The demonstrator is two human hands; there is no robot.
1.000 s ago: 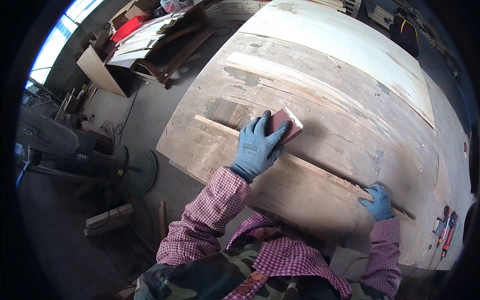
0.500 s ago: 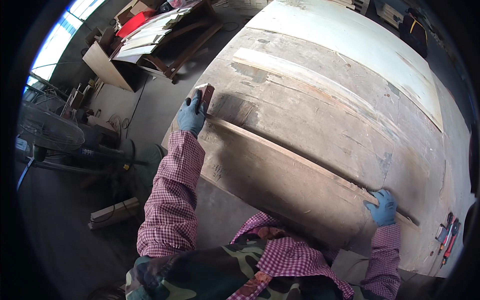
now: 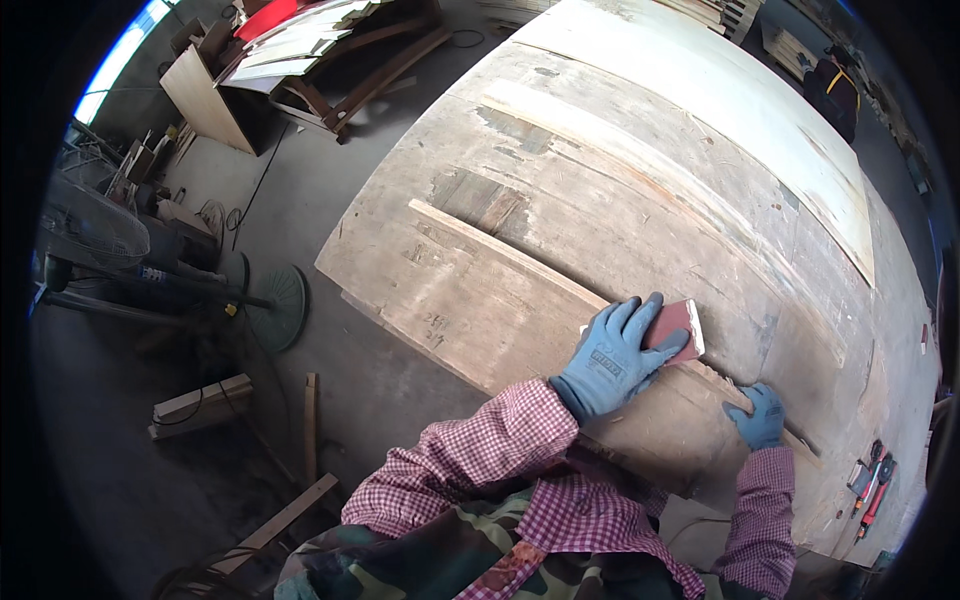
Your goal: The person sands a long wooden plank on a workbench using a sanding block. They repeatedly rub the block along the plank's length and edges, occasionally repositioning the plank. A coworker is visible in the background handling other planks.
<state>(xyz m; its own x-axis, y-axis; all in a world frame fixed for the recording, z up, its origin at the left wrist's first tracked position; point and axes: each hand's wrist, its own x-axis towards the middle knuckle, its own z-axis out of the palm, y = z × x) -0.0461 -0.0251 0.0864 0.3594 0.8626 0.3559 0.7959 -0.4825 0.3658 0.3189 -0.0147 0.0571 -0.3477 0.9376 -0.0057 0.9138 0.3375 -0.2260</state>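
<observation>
A long, narrow wooden strip (image 3: 520, 264) lies slantwise across the worn wooden table (image 3: 390, 220). My left hand (image 3: 608, 368), in a blue-grey glove, is closed around a sanding block (image 3: 676, 328) with a reddish-brown abrasive face. It is at the strip's right half and covers part of it. My right hand (image 3: 762, 416), gloved alike, grips the strip near its right end, fingers over the edge. Only a short gap parts the two hands.
Another pale plank (image 3: 570, 122) and a large whitish sheet (image 3: 720, 110) lie farther back. Red-and-black hand tools (image 3: 874, 490) rest at the table's right. On the left stand a fan (image 3: 95, 225) and a bench (image 3: 345, 100) bearing wood strips. Another person (image 3: 832, 92) is far right.
My left hand has swept from the strip's far left end toward the right with the sanding block, close to my right hand. The right hand keeps its hold; the view has shifted slightly.
</observation>
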